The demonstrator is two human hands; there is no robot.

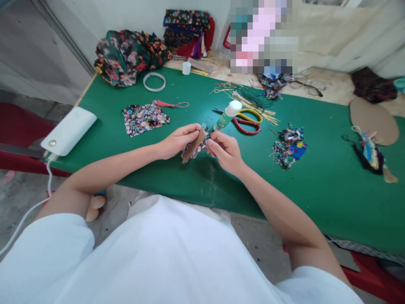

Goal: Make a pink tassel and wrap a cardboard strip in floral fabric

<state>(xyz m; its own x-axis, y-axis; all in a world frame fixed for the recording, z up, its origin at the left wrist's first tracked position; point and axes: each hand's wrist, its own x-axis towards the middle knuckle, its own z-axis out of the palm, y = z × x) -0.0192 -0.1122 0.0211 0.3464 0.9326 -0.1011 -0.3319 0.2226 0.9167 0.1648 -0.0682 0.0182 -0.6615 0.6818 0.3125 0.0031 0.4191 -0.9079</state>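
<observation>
My left hand (182, 141) pinches a small piece of brown cardboard (193, 145) with floral fabric around its edges. At its right side, my right hand (225, 153) is closed, thumb and fingers together at the fabric's edge. Just behind my hands is a glue stick (224, 118) with a green label and a white end. Scissors (248, 126) with one red and one yellow handle lie beside it. To the left, a floral fabric piece (144, 118) lies flat near a red tassel cord (171, 104).
A white power bank (68, 131) with a cable sits at the left edge. Fabric scraps (289, 147) lie to the right, near a cardboard oval (375, 120). Behind are a tape ring (154, 88), a white cap (186, 68), bundled floral fabric (126, 59) and eyeglasses (305, 86).
</observation>
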